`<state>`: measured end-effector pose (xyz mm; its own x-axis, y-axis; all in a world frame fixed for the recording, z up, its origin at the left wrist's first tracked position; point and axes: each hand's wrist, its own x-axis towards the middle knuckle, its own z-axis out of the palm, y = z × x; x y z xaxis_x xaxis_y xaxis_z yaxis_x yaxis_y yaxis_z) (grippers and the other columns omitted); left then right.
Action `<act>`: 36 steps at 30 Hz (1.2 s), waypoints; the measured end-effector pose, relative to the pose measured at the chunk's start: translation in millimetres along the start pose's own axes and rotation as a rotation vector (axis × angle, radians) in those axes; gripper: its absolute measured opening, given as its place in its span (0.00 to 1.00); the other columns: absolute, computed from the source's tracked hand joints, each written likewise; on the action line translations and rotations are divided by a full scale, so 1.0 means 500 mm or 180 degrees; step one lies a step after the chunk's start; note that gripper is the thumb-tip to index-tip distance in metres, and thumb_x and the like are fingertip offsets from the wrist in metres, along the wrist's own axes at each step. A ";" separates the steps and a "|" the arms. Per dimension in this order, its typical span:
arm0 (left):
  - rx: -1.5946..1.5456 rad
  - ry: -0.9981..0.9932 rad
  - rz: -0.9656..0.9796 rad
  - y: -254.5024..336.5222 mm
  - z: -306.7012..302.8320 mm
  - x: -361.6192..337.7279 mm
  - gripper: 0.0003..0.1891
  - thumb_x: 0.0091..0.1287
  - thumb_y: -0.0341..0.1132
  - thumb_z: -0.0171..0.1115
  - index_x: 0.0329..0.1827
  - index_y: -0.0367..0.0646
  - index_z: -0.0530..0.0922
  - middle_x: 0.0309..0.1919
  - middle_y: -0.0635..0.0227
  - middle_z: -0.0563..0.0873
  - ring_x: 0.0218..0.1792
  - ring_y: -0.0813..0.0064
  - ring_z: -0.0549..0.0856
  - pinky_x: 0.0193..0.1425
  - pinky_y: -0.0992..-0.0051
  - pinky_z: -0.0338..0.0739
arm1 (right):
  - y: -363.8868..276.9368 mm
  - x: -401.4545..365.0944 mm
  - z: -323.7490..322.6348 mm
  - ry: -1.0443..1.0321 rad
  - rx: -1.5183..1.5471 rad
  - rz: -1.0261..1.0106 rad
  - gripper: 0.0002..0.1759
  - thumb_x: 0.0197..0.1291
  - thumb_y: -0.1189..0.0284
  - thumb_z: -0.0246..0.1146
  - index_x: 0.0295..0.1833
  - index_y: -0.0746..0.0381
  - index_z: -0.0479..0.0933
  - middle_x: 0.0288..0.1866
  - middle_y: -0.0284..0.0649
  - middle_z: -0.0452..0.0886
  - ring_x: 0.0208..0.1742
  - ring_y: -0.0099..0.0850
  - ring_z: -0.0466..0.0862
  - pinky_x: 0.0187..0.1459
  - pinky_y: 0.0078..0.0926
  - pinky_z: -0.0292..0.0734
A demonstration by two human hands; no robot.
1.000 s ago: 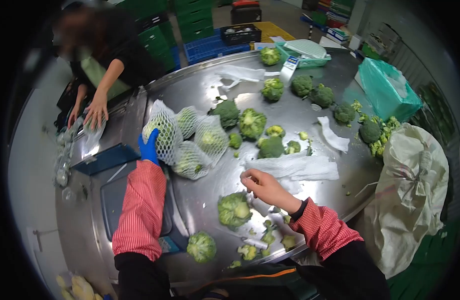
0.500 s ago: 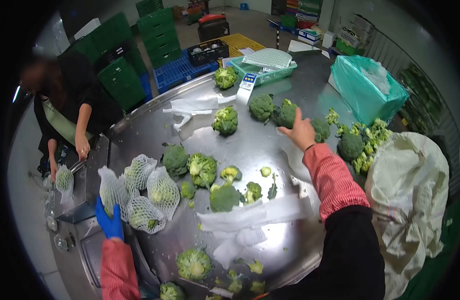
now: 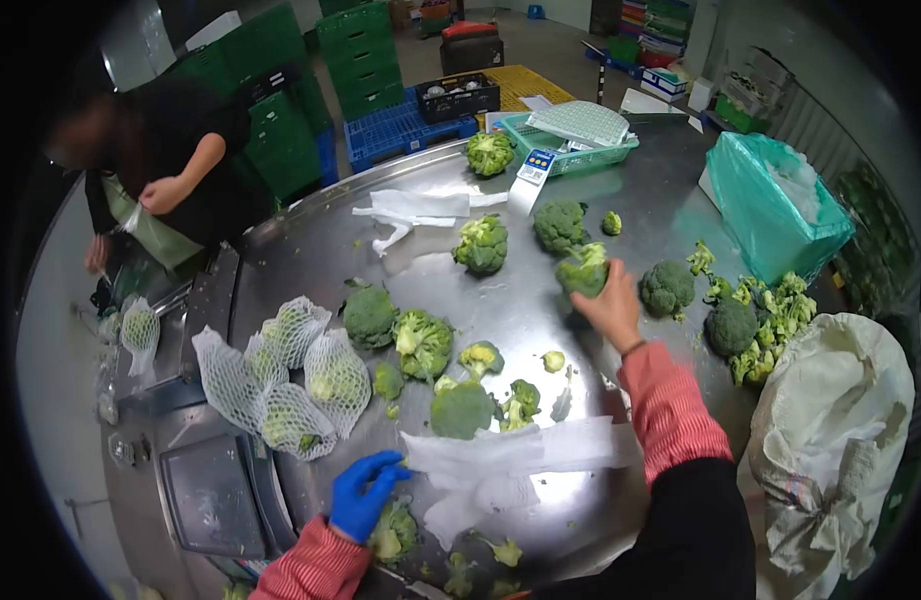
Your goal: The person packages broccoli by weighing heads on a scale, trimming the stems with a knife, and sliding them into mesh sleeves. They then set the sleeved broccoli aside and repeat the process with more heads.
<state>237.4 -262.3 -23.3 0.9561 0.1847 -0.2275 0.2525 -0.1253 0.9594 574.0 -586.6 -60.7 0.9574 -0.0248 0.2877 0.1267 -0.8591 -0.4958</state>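
Observation:
My right hand (image 3: 613, 308), bare, is wrapped round a broccoli head (image 3: 584, 268) over the metal table (image 3: 331, 240). In a blue glove, my left hand (image 3: 364, 492) has its fingers curled at the end of the white foam nets (image 3: 521, 448); whether it grips a net cannot be made out. A broccoli head (image 3: 394, 530) lies just beneath that hand. Several broccoli heads in white nets (image 3: 321, 385) rest at the left. Loose heads and small florets lie in the middle, among them a dark green head (image 3: 462, 409).
Across the left side stands a co-worker (image 3: 171, 160), hands near the chest. A green basket (image 3: 581, 155) and a label roll (image 3: 531, 180) are at the back. At the right are a teal-lined box (image 3: 771, 210), broccoli stems (image 3: 781, 325) and a white sack (image 3: 831, 420).
My left hand has moved right, from the netted broccoli to the foam nets. My right hand has closed on a broccoli head and moved it nearer. The co-worker's hands have risen. The view has shifted.

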 end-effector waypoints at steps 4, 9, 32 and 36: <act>-0.2242 -0.0464 -0.0992 0.087 0.087 0.056 0.28 0.68 0.42 0.57 0.67 0.38 0.62 0.58 0.57 0.75 0.59 0.63 0.76 0.62 0.64 0.72 | -0.174 -0.204 -0.107 -0.0260 0.0827 -0.1190 0.39 0.36 0.57 0.74 0.53 0.64 0.68 0.47 0.52 0.71 0.46 0.47 0.74 0.47 0.41 0.70; -0.3605 -0.0782 -0.0806 0.074 0.077 0.015 0.34 0.63 0.46 0.58 0.70 0.43 0.58 0.66 0.55 0.68 0.65 0.55 0.70 0.68 0.52 0.65 | -0.293 -0.347 -0.200 -0.1284 0.1865 -0.1800 0.40 0.42 0.56 0.74 0.60 0.58 0.66 0.49 0.51 0.72 0.45 0.45 0.77 0.48 0.38 0.73; -0.0034 0.2628 -0.0327 -0.105 -0.312 -0.431 0.25 0.59 0.44 0.69 0.53 0.38 0.74 0.43 0.64 0.83 0.43 0.72 0.82 0.49 0.74 0.75 | -0.519 -0.559 -0.205 -0.2391 0.2872 -0.1103 0.21 0.57 0.74 0.64 0.55 0.68 0.69 0.47 0.38 0.78 0.46 0.27 0.77 0.49 0.25 0.73; -0.0344 0.1596 0.0225 -0.054 -0.181 -0.491 0.21 0.58 0.36 0.70 0.52 0.43 0.74 0.36 0.68 0.82 0.36 0.80 0.81 0.44 0.76 0.77 | -0.556 -0.703 -0.164 -0.3506 0.2918 -0.0100 0.39 0.53 0.68 0.71 0.65 0.74 0.61 0.59 0.46 0.72 0.57 0.32 0.74 0.58 0.25 0.69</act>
<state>-17.4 -216.1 21.6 0.7748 0.6272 -0.0792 0.1477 -0.0578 0.9873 180.9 -380.7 43.2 0.6070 0.7537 -0.2518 -0.1353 -0.2142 -0.9674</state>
